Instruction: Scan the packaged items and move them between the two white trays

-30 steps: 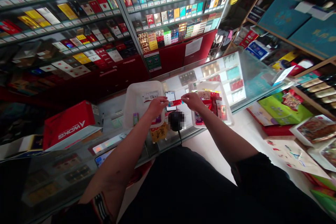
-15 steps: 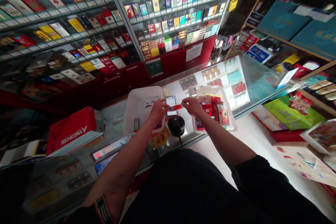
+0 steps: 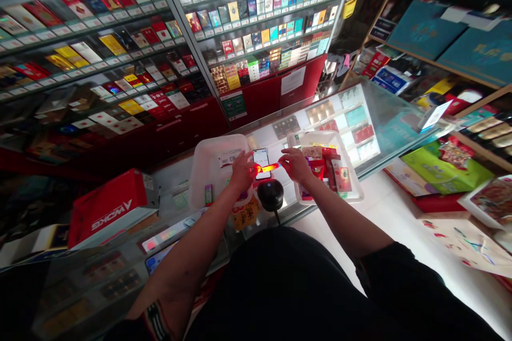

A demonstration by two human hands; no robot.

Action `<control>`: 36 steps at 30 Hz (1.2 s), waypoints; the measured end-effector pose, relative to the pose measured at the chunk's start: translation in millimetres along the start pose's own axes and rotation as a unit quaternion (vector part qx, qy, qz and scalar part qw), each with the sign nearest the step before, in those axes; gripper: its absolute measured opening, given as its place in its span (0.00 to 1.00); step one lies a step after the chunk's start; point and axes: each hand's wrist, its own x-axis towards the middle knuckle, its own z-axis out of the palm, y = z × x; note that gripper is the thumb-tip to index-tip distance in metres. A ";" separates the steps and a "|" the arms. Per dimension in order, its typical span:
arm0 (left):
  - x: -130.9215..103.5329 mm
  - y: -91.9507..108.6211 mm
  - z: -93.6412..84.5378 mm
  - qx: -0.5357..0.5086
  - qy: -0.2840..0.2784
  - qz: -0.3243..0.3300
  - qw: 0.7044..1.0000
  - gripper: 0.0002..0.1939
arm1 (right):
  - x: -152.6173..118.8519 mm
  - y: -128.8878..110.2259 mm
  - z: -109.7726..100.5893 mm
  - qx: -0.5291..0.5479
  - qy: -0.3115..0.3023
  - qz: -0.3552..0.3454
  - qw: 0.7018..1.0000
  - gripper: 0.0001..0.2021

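Observation:
Between my hands a small, narrow packet (image 3: pixel 269 168) is lit bright red and orange. My left hand (image 3: pixel 242 171) pinches its left end, and the fingertips of my right hand (image 3: pixel 293 164) hold its right end. Just beyond the packet lies a phone (image 3: pixel 261 156) with a lit screen. A round black scanner (image 3: pixel 270 194) stands on the near side, below the packet. The left white bin (image 3: pixel 199 170) holds a few small items, with my left hand over its right edge. The right white bin (image 3: pixel 356 192) holds several red and brown packets, beside my right hand.
Both bins stand on a glass counter (image 3: pixel 384 122). A red box (image 3: pixel 108 208) sits at the left, and an orange tag (image 3: pixel 245 215) lies near the scanner. Shelves of small boxes (image 3: pixel 240 10) rise behind. Stacked goods (image 3: pixel 448 170) stand at the right.
The packet has turned from plain red to brightly lit red and orange, and sits slightly lower in view. Both hands still hold its ends. The view has shifted slightly.

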 end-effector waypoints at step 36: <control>8.2 128.8 37.1 -0.054 -0.058 0.169 0.982 0.05 | -25.3 35.6 -94.2 -0.009 0.029 0.079 0.996 0.10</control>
